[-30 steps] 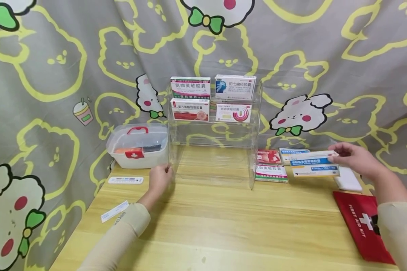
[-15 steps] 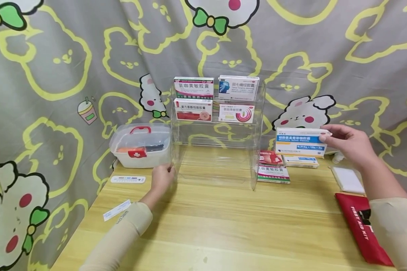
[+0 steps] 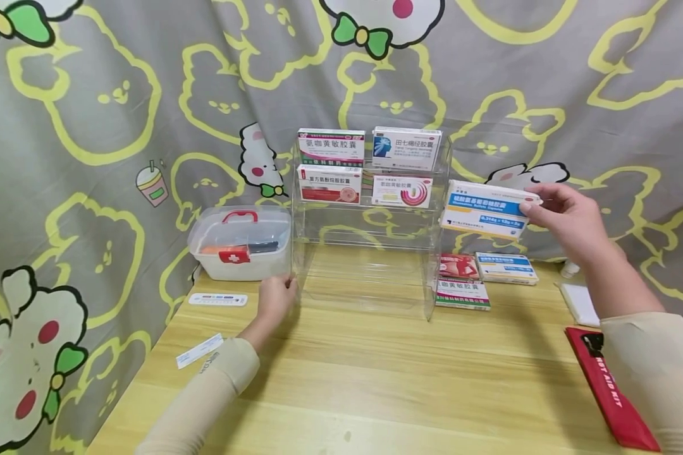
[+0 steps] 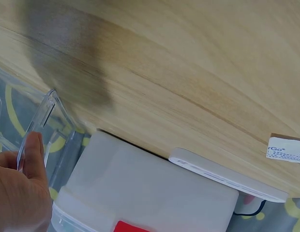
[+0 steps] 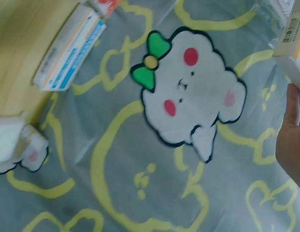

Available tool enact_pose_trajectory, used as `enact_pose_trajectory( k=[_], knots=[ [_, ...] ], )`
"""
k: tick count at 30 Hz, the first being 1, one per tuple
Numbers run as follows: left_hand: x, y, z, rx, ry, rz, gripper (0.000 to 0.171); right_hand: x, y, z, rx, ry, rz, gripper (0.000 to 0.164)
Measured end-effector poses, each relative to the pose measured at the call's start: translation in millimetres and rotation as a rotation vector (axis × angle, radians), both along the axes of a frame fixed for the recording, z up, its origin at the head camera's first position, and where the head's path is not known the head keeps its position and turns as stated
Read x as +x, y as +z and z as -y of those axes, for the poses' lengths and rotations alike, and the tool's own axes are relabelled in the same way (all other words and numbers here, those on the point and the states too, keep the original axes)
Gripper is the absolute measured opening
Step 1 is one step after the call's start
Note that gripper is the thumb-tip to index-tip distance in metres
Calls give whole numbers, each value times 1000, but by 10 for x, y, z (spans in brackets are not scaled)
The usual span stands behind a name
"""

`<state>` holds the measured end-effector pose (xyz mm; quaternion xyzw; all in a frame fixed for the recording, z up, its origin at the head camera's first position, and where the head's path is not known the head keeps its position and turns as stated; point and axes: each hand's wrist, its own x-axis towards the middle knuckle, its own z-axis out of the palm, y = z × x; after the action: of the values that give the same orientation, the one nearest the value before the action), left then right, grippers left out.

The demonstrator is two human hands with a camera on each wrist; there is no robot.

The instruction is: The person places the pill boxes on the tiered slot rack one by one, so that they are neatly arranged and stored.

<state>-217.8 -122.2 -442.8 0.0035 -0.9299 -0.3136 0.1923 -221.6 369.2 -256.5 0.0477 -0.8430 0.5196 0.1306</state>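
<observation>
My right hand (image 3: 569,218) pinches the right end of a white, blue and yellow medicine box (image 3: 486,212), held up in the air beside the right side of a clear acrylic rack (image 3: 370,237). In the right wrist view only the thumb side of that hand (image 5: 291,145) and one end of the box (image 5: 291,53) show. Low down, my left hand (image 3: 276,300) grips the rack's front left edge; the left wrist view shows the thumb (image 4: 34,157) against the clear panel. Medicine boxes fill the rack's upper two tiers, among them a red-and-white box (image 3: 330,185) and a blue-and-white box (image 3: 406,148).
Right of the rack lie a second blue-and-white box (image 3: 506,268), a red box (image 3: 458,266) and a green-and-pink box (image 3: 463,294). Further right are a white pad (image 3: 579,304) and a red first aid pouch (image 3: 609,392). A lidded plastic case (image 3: 241,243) and a thermometer strip (image 3: 218,299) stand left.
My right hand has lifted the medicine box up and left, from over the boxes on the table to the rack's side. My left hand keeps its grip on the rack.
</observation>
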Motion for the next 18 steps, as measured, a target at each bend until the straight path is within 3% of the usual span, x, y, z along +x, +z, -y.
enact_pose_trajectory(
  k=[6, 18],
  knots=[
    [5, -2, 3, -2, 1, 12, 16, -118, 12, 304, -94, 61, -47, 32],
    [-8, -8, 10, -31, -3, -21, 20, -317, -41, 900, -91, 111, -61, 32]
  ],
)
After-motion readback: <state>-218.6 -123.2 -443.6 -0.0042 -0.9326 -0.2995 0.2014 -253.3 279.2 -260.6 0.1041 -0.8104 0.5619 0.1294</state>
